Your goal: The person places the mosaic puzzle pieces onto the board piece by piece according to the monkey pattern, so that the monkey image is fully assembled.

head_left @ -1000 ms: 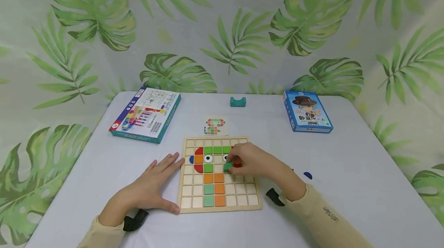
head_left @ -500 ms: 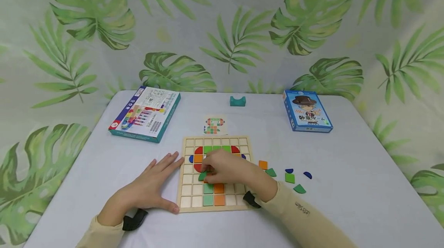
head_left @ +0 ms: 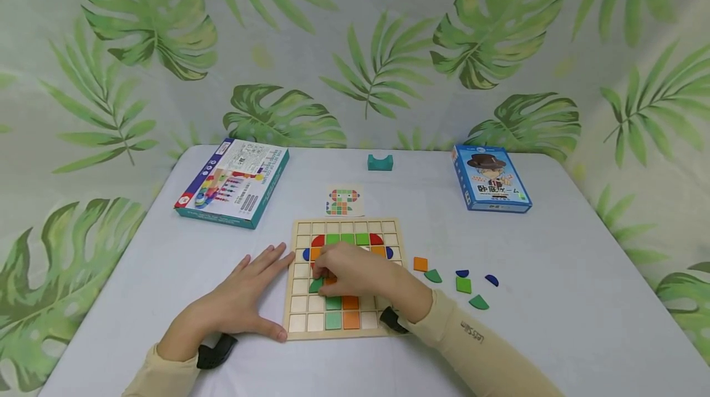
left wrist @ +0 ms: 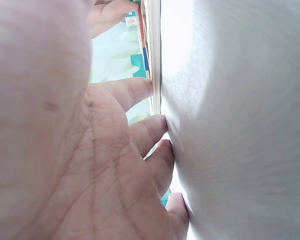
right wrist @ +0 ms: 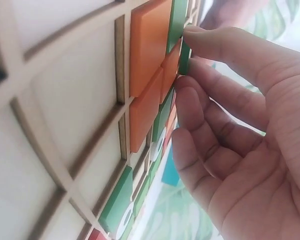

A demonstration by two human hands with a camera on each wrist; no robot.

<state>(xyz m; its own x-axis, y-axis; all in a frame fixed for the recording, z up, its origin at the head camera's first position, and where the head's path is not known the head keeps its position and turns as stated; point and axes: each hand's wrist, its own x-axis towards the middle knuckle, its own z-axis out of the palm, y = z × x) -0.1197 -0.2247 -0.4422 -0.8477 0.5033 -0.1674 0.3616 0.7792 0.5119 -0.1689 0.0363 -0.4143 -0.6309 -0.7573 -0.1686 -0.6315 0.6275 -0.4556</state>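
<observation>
A wooden grid board (head_left: 296, 327) with colourful tiles lies on the table. My right hand (head_left: 355, 270) pinches a green quarter-circle tile (head_left: 315, 286) between thumb and fingers, at the left of the orange tiles (head_left: 350, 302). In the right wrist view, the fingertips hold this green tile (right wrist: 185, 59) right at the board's surface. The right hand covers part of the pattern. My left hand (head_left: 244, 298) lies with fingers spread beside the board's left edge, index fingertip and thumb right at the frame. The left wrist view shows its fingertips along the board's edge (left wrist: 156, 60).
Right of the board lie loose tiles: an orange square (head_left: 420, 264), a green square (head_left: 463, 285), green quarter circles (head_left: 479, 302) and blue half circles (head_left: 492, 280). Behind it are a pattern card (head_left: 359, 201), a teal block (head_left: 379, 164) and two boxes (head_left: 244, 190), (head_left: 492, 181).
My right hand has moved left across the board with the green quarter-circle tile, uncovering tiles on the right side and the loose pieces beyond. My left hand has stayed in place.
</observation>
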